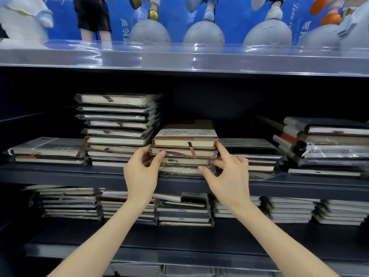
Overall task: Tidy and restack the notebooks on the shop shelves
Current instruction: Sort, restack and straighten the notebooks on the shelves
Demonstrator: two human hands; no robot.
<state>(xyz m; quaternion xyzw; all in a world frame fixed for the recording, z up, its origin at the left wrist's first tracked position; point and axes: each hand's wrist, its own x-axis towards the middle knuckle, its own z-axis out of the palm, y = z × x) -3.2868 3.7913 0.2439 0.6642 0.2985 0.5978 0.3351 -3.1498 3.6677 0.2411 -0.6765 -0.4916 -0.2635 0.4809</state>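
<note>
A short stack of brown notebooks (pixel 184 150) in clear wrap sits at the front middle of the dark middle shelf (pixel 79 173). The top one carries a paper band reading NOTEBOOK. My left hand (pixel 142 172) presses its thumb and fingers against the stack's left side. On the stack's right side rests my right hand (pixel 227 172), forefinger up at the top notebook's corner and thumb on the bottom one. Both hands touch the stack from the sides. I cannot tell if the stack is lifted.
A tall stack of dark notebooks (pixel 117 128) stands just left, a low pair (pixel 47 150) further left. Black notebooks (pixel 253 154) lie right of the brown stack, a slanted pile (pixel 323 144) at far right. More stacks (pixel 183 210) fill the lower shelf. Figurines (pixel 203 27) stand above.
</note>
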